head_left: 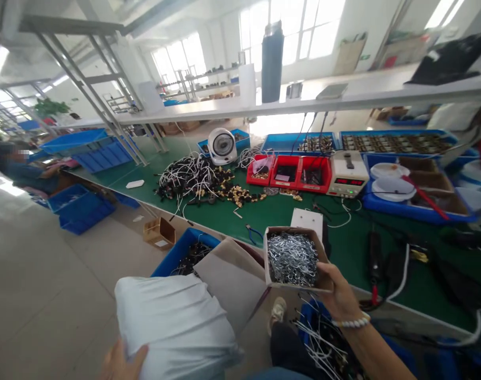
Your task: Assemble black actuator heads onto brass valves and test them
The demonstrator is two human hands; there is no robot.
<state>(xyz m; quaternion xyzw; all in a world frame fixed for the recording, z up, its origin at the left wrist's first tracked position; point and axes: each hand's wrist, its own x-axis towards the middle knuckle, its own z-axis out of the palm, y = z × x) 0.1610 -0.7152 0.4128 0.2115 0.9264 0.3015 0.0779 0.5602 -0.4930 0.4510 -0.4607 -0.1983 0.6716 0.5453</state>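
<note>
My right hand [340,291] is closed on the right side of a small open cardboard box [325,284], held at the near edge of the green workbench. Small silvery bent-wire metal pieces [292,258] fill the box. At the lower left, my left hand [124,361] grips the side of a bulky white plastic package [173,322]; part of that hand is cut off by the frame. A grey-brown cardboard sheet [232,282] lies between package and box. Just behind the box are a white flat-topped block [307,217] and blue-handled pliers [254,234].
Black parts with white cables [187,177] are heaped on the green bench [209,224], beside a small white fan [222,146]. Red bins [315,174] and a power supply [348,173] stand behind. Blue crates [80,214] sit on the floor. A person [25,171] sits far left.
</note>
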